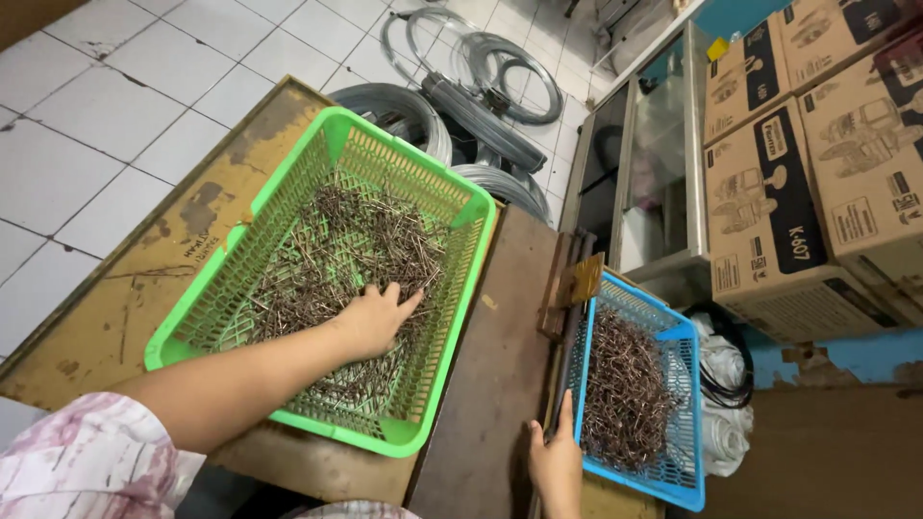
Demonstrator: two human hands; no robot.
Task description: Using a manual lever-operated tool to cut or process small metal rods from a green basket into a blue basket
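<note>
- Left hand is down inside the green plastic basket, palm flat and fingers spread fairly wide over the heap of rusty brown nails. It's pressing on them, not gripping any that I can see.
- That green basket sits on a worn wooden table, tilted diagonally, its far corner pointing at the table's far edge and its near corner almost hanging over the near edge.
- Right hand is at the near edge of the table, fingers curled narrow around the near left rim of the blue plastic basket, thumb lying up along the rim.
- The blue basket sits at the right edge of the table and has its own pile of nails, darker and more tangled looking.
- Coils of grey wire lie on the white tiled floor past the table's far edge.
- Cardboard boxes are stacked on the far right, next to a glass-fronted cabinet.
</note>
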